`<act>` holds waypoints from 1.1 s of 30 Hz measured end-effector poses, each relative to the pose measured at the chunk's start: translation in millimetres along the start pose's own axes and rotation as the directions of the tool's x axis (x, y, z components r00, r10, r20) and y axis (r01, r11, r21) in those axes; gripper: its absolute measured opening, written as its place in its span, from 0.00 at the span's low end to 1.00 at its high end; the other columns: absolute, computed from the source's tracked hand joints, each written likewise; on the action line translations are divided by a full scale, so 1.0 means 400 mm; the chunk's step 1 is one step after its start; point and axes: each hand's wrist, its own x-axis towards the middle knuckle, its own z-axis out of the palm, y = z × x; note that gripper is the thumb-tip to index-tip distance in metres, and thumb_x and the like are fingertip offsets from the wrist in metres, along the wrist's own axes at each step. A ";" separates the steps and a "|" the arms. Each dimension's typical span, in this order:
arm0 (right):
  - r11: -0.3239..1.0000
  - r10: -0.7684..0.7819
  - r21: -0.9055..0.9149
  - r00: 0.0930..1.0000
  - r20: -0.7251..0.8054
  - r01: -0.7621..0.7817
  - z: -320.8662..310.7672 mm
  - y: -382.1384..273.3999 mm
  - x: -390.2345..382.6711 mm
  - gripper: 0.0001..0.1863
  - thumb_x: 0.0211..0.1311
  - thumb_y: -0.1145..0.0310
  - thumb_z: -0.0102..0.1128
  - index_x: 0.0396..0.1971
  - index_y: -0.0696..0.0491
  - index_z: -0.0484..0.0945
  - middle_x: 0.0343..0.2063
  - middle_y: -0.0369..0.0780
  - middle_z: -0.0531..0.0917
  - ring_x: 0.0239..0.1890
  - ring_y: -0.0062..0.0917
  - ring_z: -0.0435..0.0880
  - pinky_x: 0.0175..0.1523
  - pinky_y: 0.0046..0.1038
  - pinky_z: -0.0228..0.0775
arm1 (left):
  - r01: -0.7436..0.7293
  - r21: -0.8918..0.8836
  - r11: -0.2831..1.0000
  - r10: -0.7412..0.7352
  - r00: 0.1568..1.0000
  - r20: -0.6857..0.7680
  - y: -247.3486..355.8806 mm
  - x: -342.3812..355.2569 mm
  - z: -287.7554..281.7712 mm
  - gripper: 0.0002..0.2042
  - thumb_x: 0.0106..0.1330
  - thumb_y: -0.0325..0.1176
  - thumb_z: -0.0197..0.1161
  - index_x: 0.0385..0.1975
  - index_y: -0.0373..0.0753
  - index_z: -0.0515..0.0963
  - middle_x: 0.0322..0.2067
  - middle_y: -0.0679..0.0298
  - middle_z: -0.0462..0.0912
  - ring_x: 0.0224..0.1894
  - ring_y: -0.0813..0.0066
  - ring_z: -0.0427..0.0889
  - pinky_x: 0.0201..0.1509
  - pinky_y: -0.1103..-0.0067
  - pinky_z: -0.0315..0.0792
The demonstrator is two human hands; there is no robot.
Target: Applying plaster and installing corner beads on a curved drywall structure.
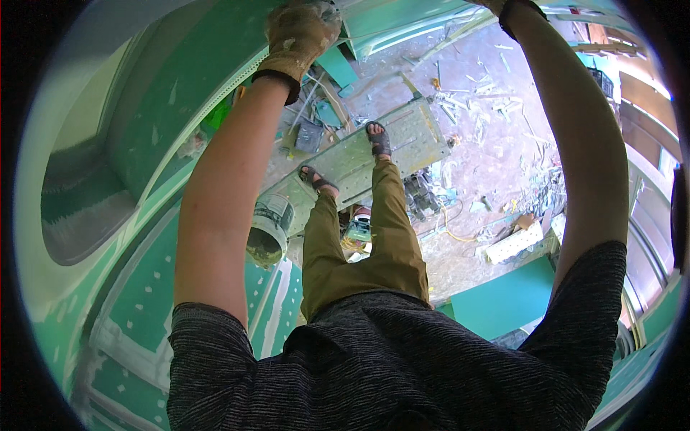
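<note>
My left hand (302, 32), in a dust-caked work glove, is raised at the top against the green board (374, 14) by a perforated white trim strip (243, 77); its fingers are curled, and what they hold, if anything, is hidden. My right hand (489, 4) is up at the top edge, mostly cut off, so its fingers cannot be made out. My sandalled feet stand on a scuffed, narrow platform (417, 136) below. A bucket (272, 214) with pale compound smeared on it sits at the platform's left end, beside my leg.
Scraps and offcuts lie over the floor (503, 115). Below are a power tool (359, 228) with a yellow cable, a dark container (309, 134), a white offcut (514, 244) and a large green board (503, 294). Green boards with white-filled joints (144, 309) line the left.
</note>
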 end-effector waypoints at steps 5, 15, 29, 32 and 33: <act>0.997 0.079 0.017 0.994 0.076 -0.080 0.000 -0.003 0.009 0.12 0.70 0.73 0.55 0.34 0.58 0.88 0.39 0.47 0.91 0.42 0.36 0.90 0.50 0.34 0.82 | -0.066 0.230 0.971 0.024 0.983 0.180 0.002 0.019 0.011 0.14 0.72 0.49 0.58 0.40 0.52 0.87 0.44 0.61 0.90 0.46 0.53 0.88 0.50 0.58 0.79; 0.881 -0.274 -0.432 0.953 -0.132 0.193 0.068 0.034 0.011 0.08 0.63 0.72 0.61 0.29 0.53 0.88 0.33 0.41 0.90 0.37 0.32 0.89 0.47 0.32 0.82 | -0.043 0.051 0.998 0.044 0.999 -0.018 0.012 -0.002 -0.030 0.13 0.73 0.43 0.57 0.43 0.48 0.87 0.43 0.60 0.89 0.44 0.63 0.88 0.46 0.63 0.79; 0.942 0.170 0.294 0.985 -0.006 -0.161 0.006 0.014 -0.007 0.16 0.68 0.65 0.53 0.31 0.57 0.87 0.37 0.50 0.90 0.42 0.42 0.90 0.53 0.44 0.80 | 0.056 -0.443 0.895 -0.172 0.959 -0.225 0.010 -0.008 -0.013 0.19 0.65 0.50 0.61 0.47 0.47 0.89 0.49 0.51 0.89 0.51 0.45 0.87 0.61 0.60 0.80; 0.950 0.126 0.291 0.991 -0.038 -0.110 -0.006 0.007 -0.016 0.17 0.70 0.63 0.52 0.33 0.58 0.87 0.39 0.50 0.90 0.45 0.42 0.90 0.55 0.44 0.79 | 0.121 -0.350 0.929 -0.191 0.966 -0.172 0.009 -0.004 -0.010 0.18 0.63 0.49 0.62 0.44 0.45 0.90 0.47 0.49 0.89 0.50 0.45 0.87 0.59 0.59 0.80; 0.954 0.115 0.281 0.993 -0.023 -0.104 -0.010 0.007 -0.022 0.18 0.70 0.61 0.52 0.35 0.59 0.86 0.40 0.51 0.90 0.46 0.42 0.90 0.55 0.44 0.79 | 0.103 -0.362 0.926 -0.179 0.966 -0.184 0.011 -0.004 -0.011 0.18 0.63 0.49 0.63 0.42 0.45 0.90 0.46 0.49 0.89 0.49 0.45 0.88 0.58 0.59 0.80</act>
